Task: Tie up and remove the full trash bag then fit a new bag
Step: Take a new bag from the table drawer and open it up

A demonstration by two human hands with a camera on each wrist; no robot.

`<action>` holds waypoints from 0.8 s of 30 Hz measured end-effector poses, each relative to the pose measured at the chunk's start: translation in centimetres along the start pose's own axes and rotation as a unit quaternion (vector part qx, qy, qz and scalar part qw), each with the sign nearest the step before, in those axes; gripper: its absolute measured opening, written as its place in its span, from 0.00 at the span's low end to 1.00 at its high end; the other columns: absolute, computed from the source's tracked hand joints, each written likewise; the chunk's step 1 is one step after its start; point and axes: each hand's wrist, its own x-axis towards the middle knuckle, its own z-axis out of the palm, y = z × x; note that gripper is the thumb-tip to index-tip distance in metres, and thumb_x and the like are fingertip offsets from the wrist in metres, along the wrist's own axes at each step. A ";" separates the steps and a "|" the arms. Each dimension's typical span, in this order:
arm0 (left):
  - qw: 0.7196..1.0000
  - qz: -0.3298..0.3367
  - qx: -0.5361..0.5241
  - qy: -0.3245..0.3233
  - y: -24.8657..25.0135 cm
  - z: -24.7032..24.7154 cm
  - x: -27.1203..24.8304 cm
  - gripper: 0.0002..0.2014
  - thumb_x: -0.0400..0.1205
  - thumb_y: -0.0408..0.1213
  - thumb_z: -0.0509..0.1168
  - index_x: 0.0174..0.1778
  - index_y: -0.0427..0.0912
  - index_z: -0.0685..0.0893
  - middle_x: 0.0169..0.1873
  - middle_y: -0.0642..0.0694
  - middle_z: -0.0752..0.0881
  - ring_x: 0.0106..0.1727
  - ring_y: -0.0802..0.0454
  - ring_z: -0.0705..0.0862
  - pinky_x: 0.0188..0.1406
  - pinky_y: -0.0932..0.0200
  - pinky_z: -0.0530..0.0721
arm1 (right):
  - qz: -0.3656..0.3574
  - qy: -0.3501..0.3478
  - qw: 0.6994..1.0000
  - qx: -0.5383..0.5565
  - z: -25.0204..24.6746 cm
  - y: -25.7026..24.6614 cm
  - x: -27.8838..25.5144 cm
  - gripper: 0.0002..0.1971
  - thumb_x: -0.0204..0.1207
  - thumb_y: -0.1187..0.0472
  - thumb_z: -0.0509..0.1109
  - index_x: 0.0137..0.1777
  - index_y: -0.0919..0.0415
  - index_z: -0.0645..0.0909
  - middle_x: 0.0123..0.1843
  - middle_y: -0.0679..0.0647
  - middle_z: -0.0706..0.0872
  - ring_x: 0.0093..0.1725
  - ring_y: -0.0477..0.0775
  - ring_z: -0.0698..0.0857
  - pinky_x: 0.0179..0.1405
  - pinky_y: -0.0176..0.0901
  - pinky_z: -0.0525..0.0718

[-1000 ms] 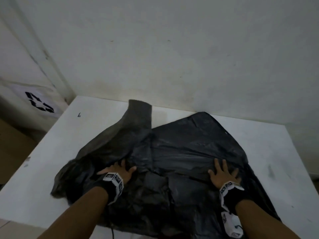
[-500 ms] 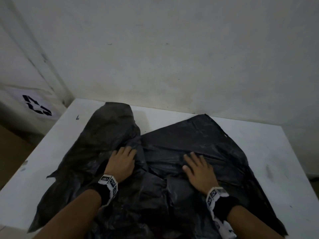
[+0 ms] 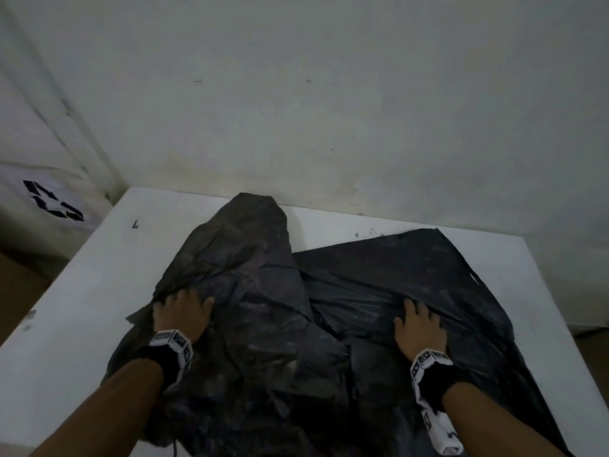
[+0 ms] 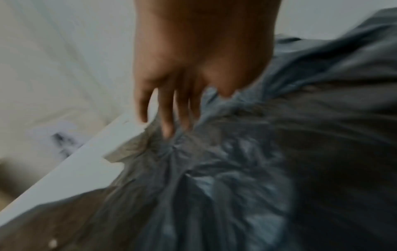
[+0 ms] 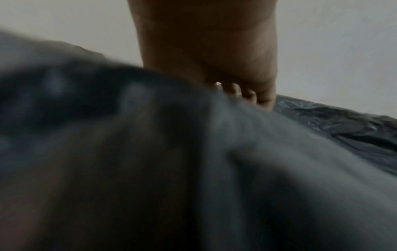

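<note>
A black trash bag (image 3: 379, 291) lies spread and crumpled on a white table (image 3: 92, 291), its left part heaped toward the wall. My left hand (image 3: 179, 311) is on the bag's left side. In the left wrist view my left hand (image 4: 193, 110) pinches a bunched fold of the bag (image 4: 257, 169) between thumb and fingers. My right hand (image 3: 417, 321) lies flat on the bag's right side, fingers spread, with a ridge of plastic ahead of the fingertips. In the blurred right wrist view a fold of the bag (image 5: 333, 122) hides most of the right hand (image 5: 247, 95).
A pale wall (image 3: 329, 110) rises right behind the table. At the left, beyond the table's edge (image 4: 86, 166), stands a white box with a black recycling mark (image 3: 52, 202). Bare tabletop shows to the left and right of the bag.
Both hands have slid apart, the left to the bag's left edge and the right farther right. The bag's left part has bunched up and shifted toward the wall.
</note>
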 end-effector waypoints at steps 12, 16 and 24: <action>0.974 0.226 -0.004 -0.024 9.6 0.4 1.0 0.36 0.82 0.44 0.59 0.84 0.55 0.50 0.73 0.42 0.72 0.69 0.38 0.76 0.68 0.45 0.73 | -0.101 -0.029 0.994 0.013 0.1 -3.8 3.9 0.23 0.83 0.54 0.62 0.77 0.54 0.67 0.76 0.57 0.68 0.68 0.65 0.75 0.56 0.54 0.82; 0.967 0.254 0.022 0.016 8.7 1.2 1.5 0.24 0.80 0.33 0.58 0.74 0.48 0.73 0.57 0.41 0.86 0.58 0.40 0.84 0.60 0.49 0.78 | -0.103 0.005 0.994 0.039 0.0 -3.3 4.5 0.08 0.82 0.57 0.62 0.55 0.60 0.78 0.63 0.61 0.75 0.52 0.65 0.83 0.45 0.52 0.84; 0.989 0.127 -0.016 0.077 4.2 -2.5 4.0 0.17 0.72 0.36 0.68 0.57 0.50 0.87 0.52 0.39 0.88 0.50 0.35 0.87 0.54 0.42 0.77 | 0.041 0.022 0.999 -0.022 -5.4 0.6 7.9 0.20 0.83 0.58 0.60 0.73 0.59 0.67 0.75 0.62 0.67 0.65 0.70 0.77 0.55 0.55 0.79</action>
